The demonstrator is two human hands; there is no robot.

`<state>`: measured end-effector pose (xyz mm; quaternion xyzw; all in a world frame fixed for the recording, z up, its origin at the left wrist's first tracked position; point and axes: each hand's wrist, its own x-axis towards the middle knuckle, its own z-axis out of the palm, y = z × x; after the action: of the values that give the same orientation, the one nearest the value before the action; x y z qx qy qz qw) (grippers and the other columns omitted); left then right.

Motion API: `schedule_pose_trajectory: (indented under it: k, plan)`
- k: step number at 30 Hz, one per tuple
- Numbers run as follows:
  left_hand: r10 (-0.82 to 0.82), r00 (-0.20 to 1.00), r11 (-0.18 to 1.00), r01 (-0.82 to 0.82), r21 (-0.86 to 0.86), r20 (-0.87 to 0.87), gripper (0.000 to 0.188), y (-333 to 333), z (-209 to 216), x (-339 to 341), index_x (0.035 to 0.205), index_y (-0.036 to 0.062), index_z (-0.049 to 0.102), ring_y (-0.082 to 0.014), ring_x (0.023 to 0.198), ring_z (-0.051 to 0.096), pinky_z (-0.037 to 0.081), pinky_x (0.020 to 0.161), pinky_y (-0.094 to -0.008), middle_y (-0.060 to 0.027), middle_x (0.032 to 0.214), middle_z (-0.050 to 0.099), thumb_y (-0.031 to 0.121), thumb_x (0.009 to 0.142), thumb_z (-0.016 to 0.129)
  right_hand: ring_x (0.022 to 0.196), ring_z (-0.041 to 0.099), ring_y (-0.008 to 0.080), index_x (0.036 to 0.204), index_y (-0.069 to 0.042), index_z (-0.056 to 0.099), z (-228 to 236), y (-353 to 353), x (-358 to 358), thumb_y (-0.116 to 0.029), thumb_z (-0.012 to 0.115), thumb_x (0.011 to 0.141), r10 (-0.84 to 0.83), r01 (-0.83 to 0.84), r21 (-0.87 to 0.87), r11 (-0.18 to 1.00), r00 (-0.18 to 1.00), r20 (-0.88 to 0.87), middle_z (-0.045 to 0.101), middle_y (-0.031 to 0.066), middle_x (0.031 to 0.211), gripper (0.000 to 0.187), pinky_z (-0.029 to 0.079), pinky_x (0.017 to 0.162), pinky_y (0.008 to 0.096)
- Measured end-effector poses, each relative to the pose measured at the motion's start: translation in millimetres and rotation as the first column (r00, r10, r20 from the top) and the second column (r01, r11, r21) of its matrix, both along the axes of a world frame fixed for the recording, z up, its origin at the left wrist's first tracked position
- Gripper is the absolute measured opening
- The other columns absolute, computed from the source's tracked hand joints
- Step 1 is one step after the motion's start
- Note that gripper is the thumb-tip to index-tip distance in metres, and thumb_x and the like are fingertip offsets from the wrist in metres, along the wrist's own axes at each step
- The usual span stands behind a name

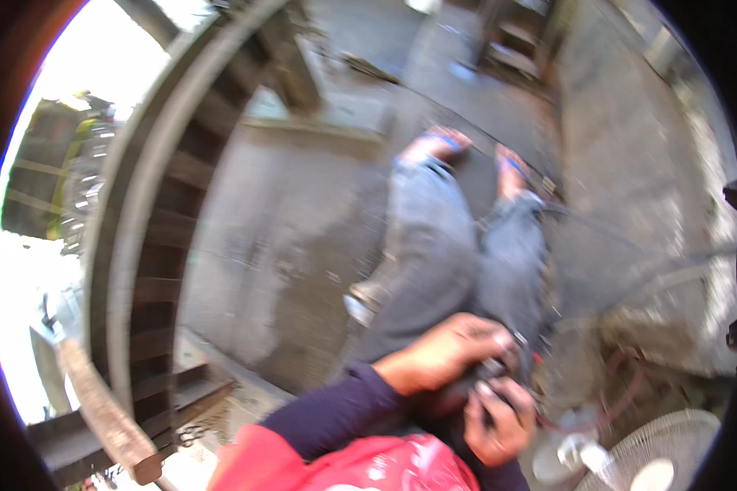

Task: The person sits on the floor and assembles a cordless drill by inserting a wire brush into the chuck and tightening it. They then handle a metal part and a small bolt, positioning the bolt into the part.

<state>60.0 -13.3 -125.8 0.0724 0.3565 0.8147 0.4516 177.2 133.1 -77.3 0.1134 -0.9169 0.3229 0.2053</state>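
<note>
My left hand (460, 348) reaches in over my lap, its fingers closed in a pinch at a small dark thing (491, 370) whose kind the blur hides. Just below it, my right hand (499, 421) has curled fingers, with the thumb and fingertips brought close to the same spot. Whether both hands touch one thing I cannot tell. Beneath them are my legs in grey-blue trousers (422, 245), and my feet in blue-strapped sandals (442, 141) rest on the concrete.
To the left runs a slatted wooden frame (106, 270), with a wooden-handled tool (110, 417) beside it. A fan (659, 458) stands at the lower right near a reddish hose (622, 393). A rough concrete wall (630, 180) rises on the right. The concrete floor (262, 213) has a darker patch.
</note>
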Motion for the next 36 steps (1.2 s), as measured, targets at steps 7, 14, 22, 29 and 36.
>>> schedule_pose_trajectory:
  k: [7, 14, 22, 29, 36]
  plan:
    - [0.097, 0.992, 0.993, -0.091, 0.075, -0.081, 0.029, 10.0, 10.7, 8.7, 0.101, 0.0064, 0.066, -0.0061, 0.087, 0.056, 0.047, 0.079, -0.0264, 0.0045, 0.087, 0.060, 0.035, 0.104, 0.069, 0.096, 0.072, 0.0337, 0.104, 0.000, 0.078, 22.4, -15.6, 0.3, -0.004, 0.081, 0.089, -0.053, 0.053, -0.025, 0.998, 0.999, 0.004, 0.072, 0.0179, 0.108, 0.016, 0.059, 0.085, 0.0435]
    - [0.111, 0.981, 0.994, -0.107, 0.035, -0.156, 0.040, 6.8, 11.7, 2.6, 0.081, 0.0076, 0.068, -0.0055, 0.066, 0.047, 0.040, 0.063, -0.0272, 0.0065, 0.073, 0.056, 0.039, 0.105, 0.066, 0.101, 0.071, 0.0347, 0.103, 0.001, 0.078, 19.9, -17.9, -4.7, -0.002, 0.080, 0.088, -0.046, 0.046, -0.056, 0.997, 0.999, -0.007, 0.071, 0.0188, 0.109, 0.016, 0.058, 0.090, 0.0442]
    - [0.179, 0.974, 0.984, -0.176, 0.037, -0.137, 0.034, 13.9, 1.0, 9.2, 0.102, 0.0026, 0.070, -0.0099, 0.081, 0.058, 0.049, 0.076, -0.0294, 0.0013, 0.088, 0.065, 0.036, 0.103, 0.069, 0.101, 0.070, 0.0357, 0.105, 0.002, 0.078, 23.3, -21.4, -2.0, 0.000, 0.079, 0.088, -0.054, 0.055, -0.116, 0.992, 0.998, 0.012, 0.070, 0.0202, 0.109, 0.017, 0.058, 0.091, 0.0452]
    - [0.126, 0.992, 0.990, -0.124, 0.071, -0.029, 0.029, 11.3, -1.0, 5.3, 0.093, 0.0006, 0.072, -0.0096, 0.076, 0.058, 0.050, 0.075, -0.0272, 0.0030, 0.081, 0.064, 0.029, 0.099, 0.074, 0.100, 0.071, 0.0359, 0.105, 0.002, 0.078, 25.6, -17.1, -2.1, -0.001, 0.079, 0.089, -0.045, 0.045, -0.073, 0.996, 0.999, 0.009, 0.070, 0.0199, 0.109, 0.017, 0.058, 0.090, 0.0456]
    - [0.072, 0.995, 0.996, -0.076, -0.052, -0.066, 0.025, 0.4, 15.3, -0.4, 0.099, 0.0038, 0.071, -0.0072, 0.087, 0.056, 0.047, 0.081, -0.0273, 0.0036, 0.090, 0.065, 0.028, 0.102, 0.069, 0.098, 0.072, 0.0351, 0.107, 0.001, 0.077, 23.7, -18.6, -8.4, -0.003, 0.079, 0.090, -0.015, 0.014, -0.085, 0.996, 1.000, -0.001, 0.071, 0.0181, 0.109, 0.018, 0.060, 0.084, 0.0437]
